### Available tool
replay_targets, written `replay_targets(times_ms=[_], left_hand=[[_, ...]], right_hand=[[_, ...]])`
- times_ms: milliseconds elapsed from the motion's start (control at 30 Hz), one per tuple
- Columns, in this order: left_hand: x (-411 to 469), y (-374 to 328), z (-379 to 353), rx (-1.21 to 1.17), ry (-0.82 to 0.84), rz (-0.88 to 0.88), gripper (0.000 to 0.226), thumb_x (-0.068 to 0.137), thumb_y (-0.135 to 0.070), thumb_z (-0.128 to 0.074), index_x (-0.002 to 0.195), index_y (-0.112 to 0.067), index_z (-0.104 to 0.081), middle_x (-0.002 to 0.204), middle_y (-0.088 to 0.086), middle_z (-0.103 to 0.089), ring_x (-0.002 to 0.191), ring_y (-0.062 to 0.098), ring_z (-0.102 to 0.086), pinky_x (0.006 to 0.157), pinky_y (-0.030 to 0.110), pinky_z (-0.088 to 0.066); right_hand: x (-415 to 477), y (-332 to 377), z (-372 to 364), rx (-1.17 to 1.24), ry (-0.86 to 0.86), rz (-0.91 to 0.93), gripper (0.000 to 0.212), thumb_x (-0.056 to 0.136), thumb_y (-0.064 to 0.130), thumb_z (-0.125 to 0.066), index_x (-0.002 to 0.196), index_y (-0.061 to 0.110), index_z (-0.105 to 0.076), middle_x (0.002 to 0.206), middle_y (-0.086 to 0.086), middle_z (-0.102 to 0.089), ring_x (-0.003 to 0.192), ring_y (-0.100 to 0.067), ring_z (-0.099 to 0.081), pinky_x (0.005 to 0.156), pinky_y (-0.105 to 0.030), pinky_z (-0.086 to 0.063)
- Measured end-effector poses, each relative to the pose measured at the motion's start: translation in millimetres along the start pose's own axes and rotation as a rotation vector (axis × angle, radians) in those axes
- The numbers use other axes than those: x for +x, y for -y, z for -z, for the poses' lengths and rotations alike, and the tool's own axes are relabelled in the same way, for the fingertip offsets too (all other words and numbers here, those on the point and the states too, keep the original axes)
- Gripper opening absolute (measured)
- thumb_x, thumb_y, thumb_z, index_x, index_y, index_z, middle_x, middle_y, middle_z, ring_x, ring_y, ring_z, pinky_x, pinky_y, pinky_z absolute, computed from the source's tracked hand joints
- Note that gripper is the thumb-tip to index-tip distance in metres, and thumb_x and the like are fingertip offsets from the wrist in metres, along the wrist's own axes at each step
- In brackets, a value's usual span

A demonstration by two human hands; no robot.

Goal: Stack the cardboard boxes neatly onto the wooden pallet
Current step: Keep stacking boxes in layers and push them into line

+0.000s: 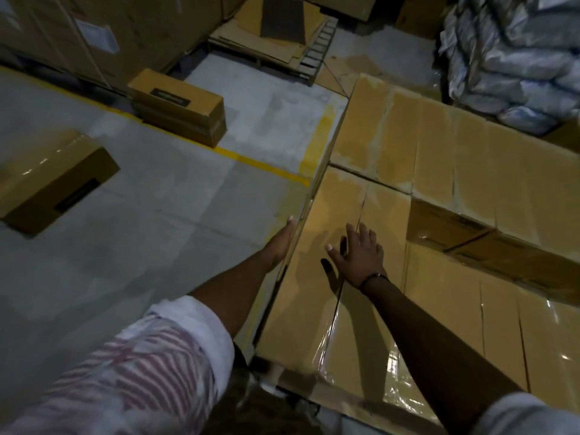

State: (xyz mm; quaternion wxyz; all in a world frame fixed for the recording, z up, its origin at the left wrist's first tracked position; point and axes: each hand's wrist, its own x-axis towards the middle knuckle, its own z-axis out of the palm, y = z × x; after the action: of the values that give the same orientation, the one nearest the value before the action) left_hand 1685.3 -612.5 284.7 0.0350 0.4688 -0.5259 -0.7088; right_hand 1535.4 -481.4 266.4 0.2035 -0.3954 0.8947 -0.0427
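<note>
1. Your left hand (281,243) is flat, fingers straight and held together. Its palm presses against the left side face of the near box (310,309), just under the top edge, and the fingertips point away from you. It grips nothing.
2. Your right hand (361,255) is spread wide, fingers fanned, palm down on the top face of the same box. It lies over the taped centre seam and holds nothing. A dark wristband (373,277) sits at the wrist.
3. The near box forms the left front corner of the stack (489,158) on your right. Its long axis runs away from you, the far end leaning slightly right, and the seam runs along that axis.
4. The boxes beyond and to the right lie level with it. One gap in the top layer (470,233) shows a lower box.
5. You cannot tell what the stack stands on; its base is hidden.
6. A loose box (179,108) sits on the floor (157,215) ahead to the left, across the yellow line (251,161). A second loose box (53,180) lies nearer, at the left edge.
7. A wooden pallet (317,48) with flat cardboard sheets (251,32) on it lies further back. Wrapped sacks (518,58) are piled at the upper right.
</note>
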Motion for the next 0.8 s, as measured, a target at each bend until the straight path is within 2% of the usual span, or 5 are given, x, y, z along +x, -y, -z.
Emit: replay_targets(times_ms=[133, 367, 567, 700, 800], left_hand=[[30, -15, -17, -0.001, 0.000, -0.001, 0.060, 0.112, -0.046, -0.019, 0.161, -0.012, -0.023, 0.164, 0.012, -0.031, 0.151, 0.028, -0.030, 0.109, 0.031, -0.034], [159, -26, -11, 0.068, 0.062, 0.074, 0.061, 0.109, -0.054, -0.027, 0.161, -0.022, -0.029, 0.166, 0.006, -0.031, 0.151, 0.027, -0.032, 0.118, 0.037, -0.028], [264, -23, -7, -0.063, 0.127, 0.224, 0.065, 0.106, -0.060, -0.032, 0.161, -0.026, -0.029, 0.162, 0.011, -0.038, 0.142, 0.033, -0.044, 0.113, 0.043, -0.040], [289, -16, -8, -0.203, 0.168, 0.287, 0.052, 0.113, -0.040, -0.024, 0.160, -0.018, -0.028, 0.152, 0.008, -0.042, 0.142, 0.037, -0.043, 0.092, 0.037, -0.048], [310, -6, -9, -0.264, 0.258, 0.305, 0.051, 0.113, -0.017, -0.033, 0.160, -0.004, -0.019, 0.165, 0.018, -0.025, 0.150, 0.039, -0.029, 0.104, 0.037, -0.038]], right_hand=[[47, -2, 19, 0.018, -0.006, -0.041, 0.085, 0.095, 0.072, -0.040, 0.161, 0.024, -0.016, 0.170, -0.009, -0.003, 0.155, -0.036, -0.001, 0.122, -0.060, -0.012], [147, 3, 35, -0.042, 0.002, -0.033, 0.089, 0.095, 0.071, -0.041, 0.162, 0.024, -0.007, 0.170, -0.009, -0.001, 0.154, -0.038, 0.000, 0.121, -0.061, -0.014], [220, 40, 29, -0.075, -0.017, 0.007, 0.080, 0.098, 0.068, -0.037, 0.162, 0.027, -0.011, 0.170, -0.007, 0.003, 0.155, -0.036, 0.007, 0.121, -0.062, -0.007], [230, 52, 15, -0.098, -0.119, -0.083, 0.086, 0.092, 0.075, -0.041, 0.160, 0.027, -0.017, 0.167, -0.011, -0.012, 0.154, -0.037, -0.005, 0.121, -0.060, -0.010], [236, 56, 10, -0.127, -0.207, -0.121, 0.090, 0.087, 0.075, -0.047, 0.158, 0.026, -0.023, 0.158, -0.013, -0.026, 0.149, -0.035, -0.017, 0.117, -0.058, -0.016]])
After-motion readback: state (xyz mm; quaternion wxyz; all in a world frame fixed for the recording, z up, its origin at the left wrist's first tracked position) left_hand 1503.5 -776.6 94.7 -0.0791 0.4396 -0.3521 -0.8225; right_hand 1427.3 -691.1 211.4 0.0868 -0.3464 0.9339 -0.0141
